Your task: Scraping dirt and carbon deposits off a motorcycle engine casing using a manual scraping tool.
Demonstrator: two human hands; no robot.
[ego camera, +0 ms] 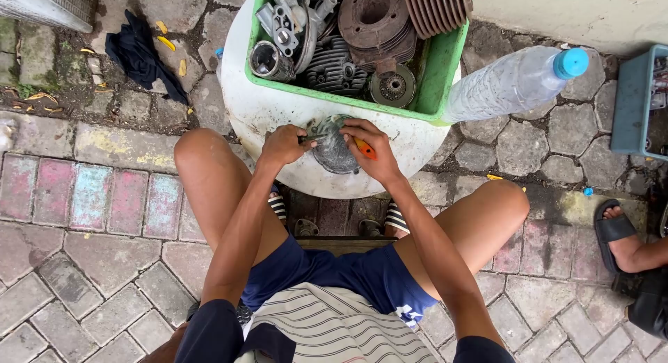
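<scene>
A round grey metal engine part (334, 149) lies on a white round surface (264, 116) between my knees. My left hand (284, 144) rests at the part's left edge, fingers closed on a small dark piece there. My right hand (369, 149) lies over the part's right side, closed on a tool with an orange handle (364, 149); the tool's tip is hidden under my fingers.
A green crate (440, 71) of rusty and grey engine parts stands just beyond the hands. A clear plastic bottle with a blue cap (511, 81) leans at the right. A blue bin (632, 102) and another person's sandalled foot (619, 234) are at far right. A dark cloth (142, 53) lies at upper left.
</scene>
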